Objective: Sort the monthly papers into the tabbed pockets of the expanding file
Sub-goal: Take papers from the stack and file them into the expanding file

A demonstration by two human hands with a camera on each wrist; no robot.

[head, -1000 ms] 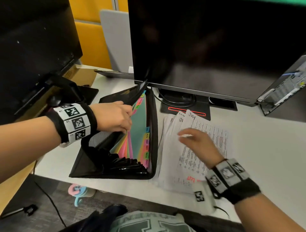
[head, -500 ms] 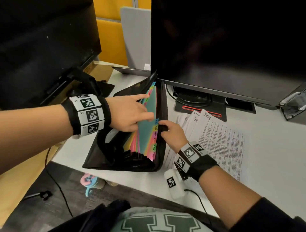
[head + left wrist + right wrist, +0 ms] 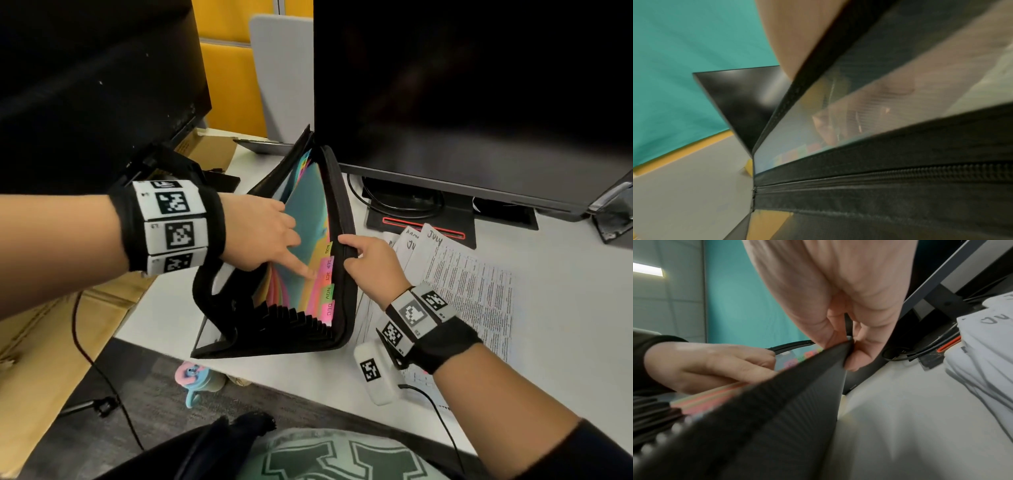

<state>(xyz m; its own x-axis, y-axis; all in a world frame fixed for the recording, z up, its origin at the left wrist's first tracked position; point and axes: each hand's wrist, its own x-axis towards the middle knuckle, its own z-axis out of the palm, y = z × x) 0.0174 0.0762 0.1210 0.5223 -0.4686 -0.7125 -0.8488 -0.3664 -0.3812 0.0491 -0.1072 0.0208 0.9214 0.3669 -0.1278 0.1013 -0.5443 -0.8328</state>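
Black expanding file (image 3: 344,308), open on white desk (image 3: 565,308) before monitor (image 3: 479,85), colored month tabs (image 3: 327,277) exposed; right hand (image 3: 371,263) pinching its zippered right edge, left hand (image 3: 263,236) inside, index finger extended onto dividers; printed papers (image 3: 469,284) just right.

Tabs (image 3: 328,279) read AUG, SEP, OCT, NOV, DEC; top paper (image 3: 469,284) reads JULY.

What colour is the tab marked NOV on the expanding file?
Green; the NOV tab sits between two pink tabs, clearest in the head view.
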